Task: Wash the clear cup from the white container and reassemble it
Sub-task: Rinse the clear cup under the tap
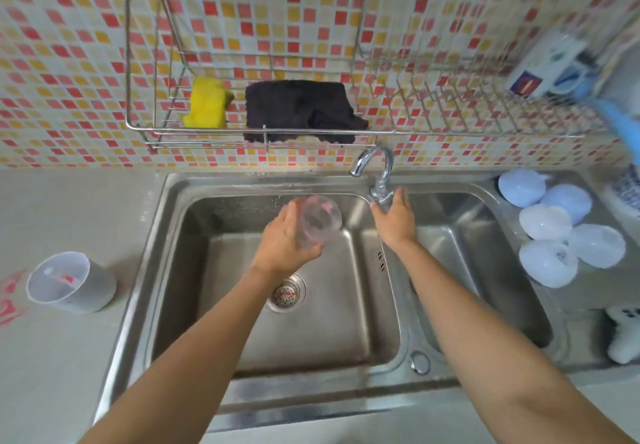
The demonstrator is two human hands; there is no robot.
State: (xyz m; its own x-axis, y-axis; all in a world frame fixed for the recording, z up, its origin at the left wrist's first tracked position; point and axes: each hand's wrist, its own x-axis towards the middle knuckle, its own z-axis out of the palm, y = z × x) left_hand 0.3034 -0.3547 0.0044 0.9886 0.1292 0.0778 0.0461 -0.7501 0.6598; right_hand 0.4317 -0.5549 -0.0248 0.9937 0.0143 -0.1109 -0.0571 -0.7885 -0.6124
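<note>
My left hand (285,235) grips the clear cup (320,218), which has pink markings, and holds it tilted over the left sink basin (242,332), below and left of the faucet spout (362,163). My right hand (394,216) rests on the faucet handle (381,194) at the divider between the two basins, its fingers around the handle. The white container (71,282) stands on the counter left of the sink, with a small red-marked part inside it. No water stream is visible.
A wire rack (311,131) on the tiled wall holds a yellow sponge (206,104) and a dark cloth (301,111). Several pale blue and white round lids (554,228) lie right of the right basin (485,270). A drain strainer (285,293) sits in the left basin.
</note>
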